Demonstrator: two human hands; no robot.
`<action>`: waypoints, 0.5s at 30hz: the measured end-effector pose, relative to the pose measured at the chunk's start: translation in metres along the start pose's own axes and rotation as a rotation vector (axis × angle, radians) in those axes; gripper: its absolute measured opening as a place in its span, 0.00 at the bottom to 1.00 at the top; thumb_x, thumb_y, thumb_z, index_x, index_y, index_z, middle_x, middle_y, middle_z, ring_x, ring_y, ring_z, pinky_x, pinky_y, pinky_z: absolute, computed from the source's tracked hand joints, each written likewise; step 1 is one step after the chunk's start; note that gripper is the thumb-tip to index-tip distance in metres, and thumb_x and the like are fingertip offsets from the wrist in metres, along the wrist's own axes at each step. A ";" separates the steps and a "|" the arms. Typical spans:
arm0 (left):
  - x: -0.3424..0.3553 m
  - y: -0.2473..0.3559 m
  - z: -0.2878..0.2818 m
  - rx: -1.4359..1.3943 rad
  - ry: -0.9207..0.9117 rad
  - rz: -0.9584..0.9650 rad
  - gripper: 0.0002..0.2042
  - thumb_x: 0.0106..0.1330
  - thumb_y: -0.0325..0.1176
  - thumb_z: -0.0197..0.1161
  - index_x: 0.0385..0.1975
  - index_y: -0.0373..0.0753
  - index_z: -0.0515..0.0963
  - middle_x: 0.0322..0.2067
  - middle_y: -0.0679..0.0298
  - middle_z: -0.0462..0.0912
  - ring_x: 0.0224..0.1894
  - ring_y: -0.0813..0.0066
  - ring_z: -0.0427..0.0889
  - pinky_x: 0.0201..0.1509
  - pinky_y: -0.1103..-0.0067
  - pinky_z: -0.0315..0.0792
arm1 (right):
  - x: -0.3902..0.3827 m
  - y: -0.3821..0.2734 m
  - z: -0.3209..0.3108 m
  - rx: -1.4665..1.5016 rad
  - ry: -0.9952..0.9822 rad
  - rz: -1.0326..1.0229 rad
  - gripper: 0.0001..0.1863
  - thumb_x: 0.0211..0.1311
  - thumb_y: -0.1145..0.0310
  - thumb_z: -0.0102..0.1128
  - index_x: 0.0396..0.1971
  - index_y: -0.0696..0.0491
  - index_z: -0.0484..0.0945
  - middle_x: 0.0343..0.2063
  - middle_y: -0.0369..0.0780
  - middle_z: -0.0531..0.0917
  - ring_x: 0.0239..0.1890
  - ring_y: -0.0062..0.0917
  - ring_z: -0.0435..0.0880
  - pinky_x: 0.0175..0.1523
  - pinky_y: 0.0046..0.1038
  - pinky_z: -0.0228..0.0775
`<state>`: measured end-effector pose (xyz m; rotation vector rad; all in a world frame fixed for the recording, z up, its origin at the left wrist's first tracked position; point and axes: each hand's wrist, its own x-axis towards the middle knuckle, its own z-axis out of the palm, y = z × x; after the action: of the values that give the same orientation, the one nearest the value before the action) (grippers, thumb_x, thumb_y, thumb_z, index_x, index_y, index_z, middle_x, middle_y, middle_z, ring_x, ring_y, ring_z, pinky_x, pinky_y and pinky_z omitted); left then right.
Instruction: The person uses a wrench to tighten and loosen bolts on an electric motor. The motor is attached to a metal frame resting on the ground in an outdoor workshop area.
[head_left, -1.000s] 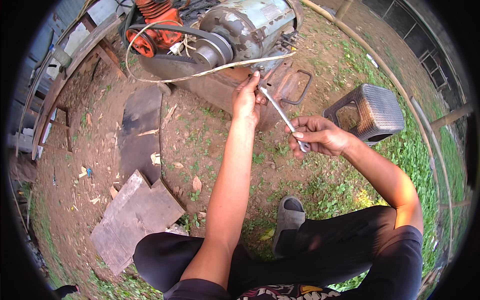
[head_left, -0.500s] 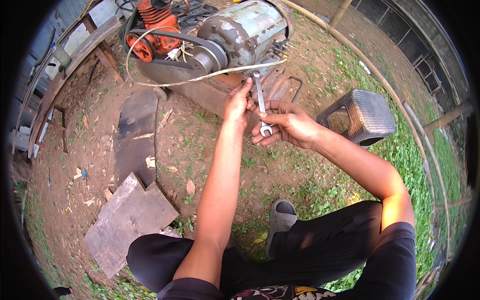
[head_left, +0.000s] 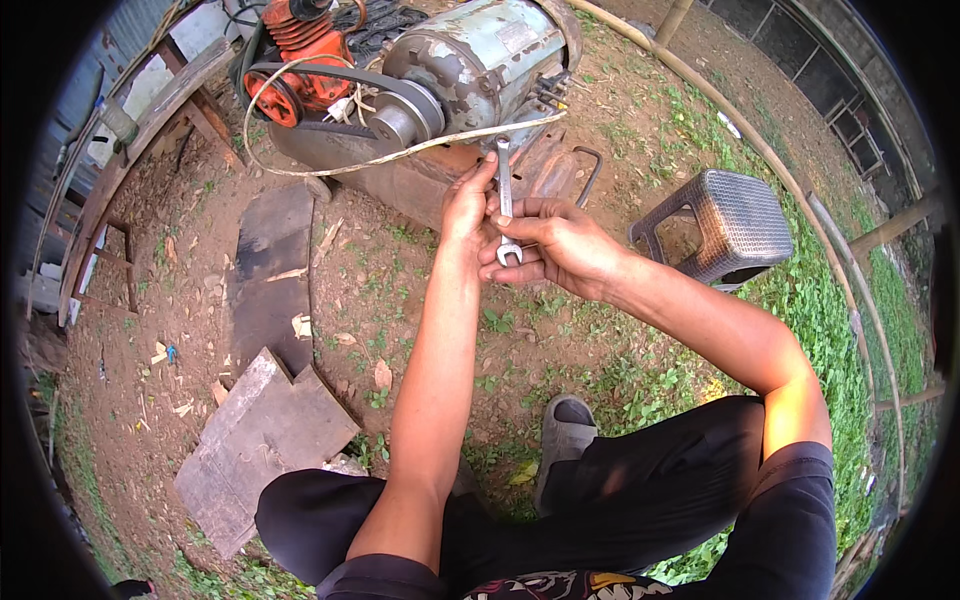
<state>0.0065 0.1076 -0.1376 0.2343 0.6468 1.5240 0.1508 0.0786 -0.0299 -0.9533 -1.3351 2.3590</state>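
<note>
A silver combination wrench (head_left: pixel 505 188) stands nearly upright in the picture, its ring end at the top by the motor's rusty base and its open end at the bottom. My right hand (head_left: pixel 568 248) pinches the wrench's lower shank between thumb and fingers. Close on its left, my left hand (head_left: pixel 465 208) is closed, thumb pointing up beside the shank; what its fingers hold, if anything, is hidden. Just beyond both hands sits a worn grey-green electric motor (head_left: pixel 480 65), its pulley (head_left: pixel 408 118) carrying a black belt (head_left: pixel 350 72) to an orange compressor head (head_left: pixel 310 55).
A pale cable (head_left: pixel 440 149) loops across the machine's front. To the right stands a dark woven-pattern plastic stool (head_left: pixel 735 222). Wooden boards (head_left: pixel 265 440) lie on the ground at left, near a wooden bench (head_left: pixel 150 125). A bamboo rail (head_left: pixel 740 130) runs along the right.
The wrench's lower end has swung slightly left, with my right hand moving along with it. My left hand stays beside it. The whole view has shifted a little.
</note>
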 end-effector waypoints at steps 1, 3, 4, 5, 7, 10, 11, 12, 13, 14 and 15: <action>-0.003 0.000 0.005 -0.017 -0.019 -0.010 0.15 0.67 0.41 0.58 0.44 0.35 0.78 0.18 0.70 0.73 0.18 0.84 0.70 0.20 0.83 0.67 | -0.002 -0.002 0.002 0.007 0.019 -0.005 0.14 0.68 0.68 0.48 0.47 0.61 0.66 0.35 0.49 0.82 0.37 0.34 0.86 0.41 0.27 0.83; -0.011 -0.003 0.016 -0.049 -0.038 0.004 0.15 0.68 0.40 0.57 0.45 0.34 0.77 0.26 0.63 0.80 0.25 0.78 0.78 0.27 0.80 0.74 | -0.004 -0.006 0.007 0.003 0.053 -0.002 0.13 0.68 0.71 0.47 0.45 0.64 0.66 0.35 0.50 0.82 0.37 0.36 0.86 0.42 0.28 0.83; -0.010 -0.001 0.012 -0.042 -0.071 0.014 0.16 0.68 0.40 0.57 0.45 0.33 0.76 0.30 0.61 0.81 0.28 0.76 0.79 0.30 0.78 0.76 | -0.003 -0.007 0.012 -0.002 0.062 -0.001 0.12 0.67 0.72 0.47 0.44 0.66 0.65 0.34 0.50 0.81 0.37 0.36 0.85 0.42 0.28 0.83; -0.010 0.002 0.007 -0.034 -0.103 0.024 0.16 0.68 0.40 0.56 0.46 0.33 0.76 0.34 0.59 0.81 0.31 0.73 0.81 0.33 0.76 0.77 | -0.002 -0.007 0.015 0.008 0.062 -0.003 0.13 0.68 0.71 0.47 0.44 0.66 0.65 0.35 0.50 0.82 0.37 0.36 0.85 0.42 0.28 0.83; -0.013 0.002 0.008 -0.033 -0.164 0.041 0.17 0.69 0.40 0.56 0.47 0.32 0.75 0.38 0.57 0.82 0.34 0.72 0.82 0.36 0.75 0.78 | 0.001 -0.005 0.018 0.030 0.072 -0.005 0.14 0.68 0.69 0.47 0.45 0.65 0.66 0.36 0.50 0.82 0.37 0.35 0.86 0.43 0.28 0.83; -0.022 0.000 0.015 -0.010 -0.243 0.106 0.17 0.69 0.40 0.55 0.49 0.32 0.74 0.40 0.57 0.81 0.33 0.73 0.82 0.36 0.76 0.78 | 0.004 -0.006 0.026 0.078 0.088 -0.024 0.14 0.69 0.69 0.47 0.45 0.66 0.65 0.36 0.50 0.82 0.37 0.36 0.86 0.43 0.29 0.83; -0.022 0.001 0.011 0.029 -0.263 0.155 0.17 0.69 0.40 0.55 0.49 0.32 0.74 0.40 0.57 0.81 0.34 0.73 0.82 0.36 0.76 0.78 | 0.006 -0.006 0.029 0.075 0.083 -0.016 0.14 0.69 0.69 0.46 0.45 0.65 0.65 0.36 0.50 0.82 0.36 0.36 0.86 0.43 0.29 0.83; -0.021 0.002 0.007 0.045 -0.263 0.175 0.17 0.69 0.40 0.55 0.49 0.32 0.74 0.41 0.57 0.81 0.34 0.74 0.81 0.36 0.77 0.78 | 0.008 -0.007 0.031 0.072 0.078 -0.008 0.14 0.69 0.69 0.46 0.46 0.65 0.65 0.36 0.50 0.82 0.36 0.36 0.86 0.43 0.29 0.83; -0.022 0.003 0.007 0.060 -0.265 0.193 0.17 0.69 0.40 0.55 0.49 0.32 0.74 0.41 0.57 0.81 0.34 0.74 0.81 0.36 0.77 0.78 | 0.010 -0.007 0.033 0.070 0.079 -0.001 0.14 0.69 0.69 0.46 0.46 0.65 0.65 0.36 0.50 0.82 0.36 0.36 0.86 0.43 0.29 0.83; -0.022 0.003 0.008 0.052 -0.247 0.181 0.17 0.69 0.40 0.55 0.49 0.32 0.75 0.42 0.58 0.81 0.34 0.75 0.81 0.36 0.78 0.78 | 0.011 -0.005 0.031 0.053 0.055 0.004 0.14 0.69 0.68 0.46 0.46 0.65 0.65 0.35 0.50 0.82 0.36 0.36 0.86 0.42 0.28 0.83; -0.022 0.004 0.009 0.047 -0.226 0.154 0.17 0.69 0.39 0.55 0.49 0.32 0.75 0.42 0.59 0.81 0.33 0.76 0.81 0.35 0.79 0.77 | 0.012 -0.002 0.027 0.036 0.030 0.010 0.14 0.69 0.68 0.46 0.45 0.64 0.66 0.35 0.50 0.82 0.35 0.35 0.86 0.42 0.28 0.83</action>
<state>0.0094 0.0893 -0.1229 0.4940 0.4933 1.6015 0.1243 0.0681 -0.0234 -0.9834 -1.2756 2.3578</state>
